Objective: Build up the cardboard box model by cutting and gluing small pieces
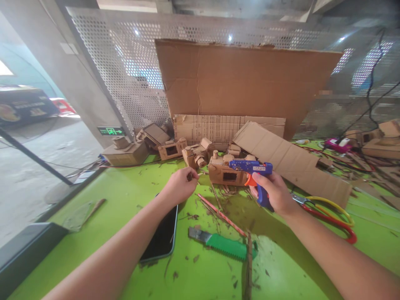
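My right hand (273,191) grips a blue hot glue gun (264,168) with an orange trigger, its nozzle pointing left. Just behind the nozzle sits a small cardboard camera (215,173) with a dark rectangular window. My left hand (181,185) is closed in a pinch to the left of that camera; whatever its fingertips hold is too small to name. Under my left forearm lies a black-screened phone (162,233). A red patterned pencil (220,213) and a green utility knife (225,245) lie on the green table between my arms.
More cardboard cameras (171,150) and a cardboard box (125,154) stand along the back. A large cardboard sheet (250,79) leans upright behind them. Scissors (331,212) lie right of my right hand, near a slanting cardboard strip (290,162). Cardboard scraps litter the table (125,216).
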Action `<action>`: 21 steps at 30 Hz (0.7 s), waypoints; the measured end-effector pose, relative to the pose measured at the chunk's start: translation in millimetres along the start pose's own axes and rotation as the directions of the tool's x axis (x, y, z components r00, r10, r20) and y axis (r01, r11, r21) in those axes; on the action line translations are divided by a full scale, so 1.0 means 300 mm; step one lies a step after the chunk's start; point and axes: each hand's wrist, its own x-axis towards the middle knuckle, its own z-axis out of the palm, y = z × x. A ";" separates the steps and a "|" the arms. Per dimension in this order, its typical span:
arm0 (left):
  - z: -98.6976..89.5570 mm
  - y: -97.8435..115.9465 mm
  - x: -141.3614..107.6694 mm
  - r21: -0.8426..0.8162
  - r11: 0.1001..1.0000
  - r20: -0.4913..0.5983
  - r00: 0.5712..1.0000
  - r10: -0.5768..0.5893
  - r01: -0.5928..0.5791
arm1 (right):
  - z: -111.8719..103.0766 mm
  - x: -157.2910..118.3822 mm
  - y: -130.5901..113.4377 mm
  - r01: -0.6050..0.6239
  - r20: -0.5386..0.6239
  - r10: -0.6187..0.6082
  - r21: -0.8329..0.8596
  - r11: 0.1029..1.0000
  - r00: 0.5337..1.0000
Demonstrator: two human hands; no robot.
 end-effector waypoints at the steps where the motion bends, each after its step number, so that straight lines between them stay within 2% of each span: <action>1: 0.002 -0.001 0.002 -0.002 1.000 0.004 1.000 -0.002 0.002 | 0.000 0.000 -0.001 0.000 -0.002 0.000 -0.001 1.000 1.000; 10: -0.005 0.008 0.001 0.006 1.000 0.028 1.000 0.015 -0.015 | -0.001 0.003 0.005 0.015 0.013 -0.015 -0.004 1.000 1.000; 21: -0.020 0.010 -0.001 -0.005 1.000 -0.032 0.999 -0.018 0.018 | 0.002 0.002 0.001 0.028 0.029 -0.027 -0.015 1.000 0.999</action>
